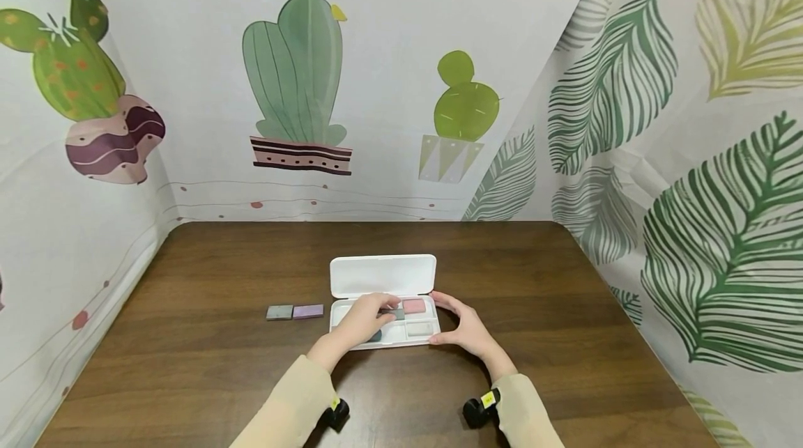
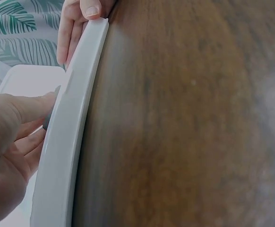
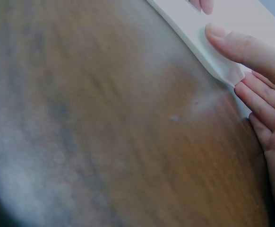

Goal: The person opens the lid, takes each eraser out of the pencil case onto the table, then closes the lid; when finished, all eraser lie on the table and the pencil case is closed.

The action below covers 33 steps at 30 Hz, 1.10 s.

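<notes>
A white case [image 1: 383,345] with several compartments lies on the table, its lid [image 1: 384,276] raised at the back. My left hand [image 1: 359,320] reaches over the left part of the case and pinches a grey block [image 1: 397,313] between thumb and fingers; in the left wrist view that block [image 2: 50,113] shows dark at the fingertips. A pink block [image 1: 414,306] sits in the back right compartment. Partly hidden under the left hand is a dark block [image 1: 375,336] in front. My right hand [image 1: 469,328] grips the case's right end, thumb at the front corner and fingers at the back.
Left of the case, a grey-green block [image 1: 279,312] and a purple block [image 1: 308,311] lie end to end on the brown wooden table [image 1: 207,364]. Behind the table hangs a cloth [image 1: 389,86] printed with cacti and leaves.
</notes>
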### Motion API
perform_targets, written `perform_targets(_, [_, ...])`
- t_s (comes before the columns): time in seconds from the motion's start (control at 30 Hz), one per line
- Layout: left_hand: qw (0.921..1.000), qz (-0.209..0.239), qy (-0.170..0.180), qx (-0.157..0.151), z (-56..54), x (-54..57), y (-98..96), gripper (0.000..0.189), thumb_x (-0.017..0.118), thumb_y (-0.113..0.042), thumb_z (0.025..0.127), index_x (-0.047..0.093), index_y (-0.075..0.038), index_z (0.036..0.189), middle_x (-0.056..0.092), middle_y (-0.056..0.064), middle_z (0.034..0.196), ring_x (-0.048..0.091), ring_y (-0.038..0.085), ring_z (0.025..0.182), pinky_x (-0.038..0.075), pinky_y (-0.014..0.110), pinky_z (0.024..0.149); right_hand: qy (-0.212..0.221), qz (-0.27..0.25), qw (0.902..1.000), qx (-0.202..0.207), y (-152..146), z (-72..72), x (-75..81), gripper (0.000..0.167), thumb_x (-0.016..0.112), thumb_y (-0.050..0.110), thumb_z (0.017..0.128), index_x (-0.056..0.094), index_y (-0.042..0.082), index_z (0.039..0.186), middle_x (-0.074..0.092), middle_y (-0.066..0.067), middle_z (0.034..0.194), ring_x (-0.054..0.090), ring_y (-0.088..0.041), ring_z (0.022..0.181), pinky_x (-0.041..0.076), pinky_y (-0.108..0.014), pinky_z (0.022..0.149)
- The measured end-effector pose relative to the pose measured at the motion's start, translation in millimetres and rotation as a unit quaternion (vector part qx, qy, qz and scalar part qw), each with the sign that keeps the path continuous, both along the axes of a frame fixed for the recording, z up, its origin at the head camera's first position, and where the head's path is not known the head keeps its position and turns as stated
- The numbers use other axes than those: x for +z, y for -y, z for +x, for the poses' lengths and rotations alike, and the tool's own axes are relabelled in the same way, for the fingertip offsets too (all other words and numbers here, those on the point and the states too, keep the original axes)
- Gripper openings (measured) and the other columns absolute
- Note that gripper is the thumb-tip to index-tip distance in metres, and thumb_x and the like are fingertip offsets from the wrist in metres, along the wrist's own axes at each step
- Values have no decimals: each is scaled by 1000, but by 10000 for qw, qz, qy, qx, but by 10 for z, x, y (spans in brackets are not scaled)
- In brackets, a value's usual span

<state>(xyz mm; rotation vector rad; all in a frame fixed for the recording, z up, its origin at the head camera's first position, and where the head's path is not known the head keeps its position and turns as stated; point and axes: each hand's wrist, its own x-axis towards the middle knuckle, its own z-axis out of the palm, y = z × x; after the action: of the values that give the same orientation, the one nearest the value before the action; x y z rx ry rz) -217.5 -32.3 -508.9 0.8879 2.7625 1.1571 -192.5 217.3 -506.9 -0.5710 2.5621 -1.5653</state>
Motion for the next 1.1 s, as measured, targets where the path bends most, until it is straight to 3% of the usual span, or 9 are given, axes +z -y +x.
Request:
perform_targets(0.5, [9999,34,122,-44,-8,-2,13,28,65,-1,90,67,4,117,72,15,107,70,26,101,54,42,89,-5,-20,10000,14,10,4,-8,82,88,10,70,47,-5,140,57,-19,137,48,-36,133,34,-22,109])
perform_targets(0.77, [10000,85,-14,16,-3,1,20,27,66,-1,89,68,3,116,73,14,106,70,25,99,55,41,87,20,-39,10000,-15,14,5,-11,82,88,10,69,48,-5,140,58,-18,137,48,-36,133,33,-17,107])
perform_targets(0.97, [9993,358,-48,32,6,85,118,27,68,-6,90,69,0,116,73,12,107,70,24,97,56,36,85,-81,-1,10000,-46,-3,-18,-67,83,88,11,69,48,-3,140,59,-17,136,49,-34,131,35,-20,108])
perform_targets(1.1, [9975,694,-95,85,11,153,269,28,69,-10,90,69,-1,117,73,11,109,70,24,96,56,34,85,-67,28,10000,-63,3,0,-9,83,89,10,68,48,-4,139,58,-18,136,49,-35,131,36,-23,108])
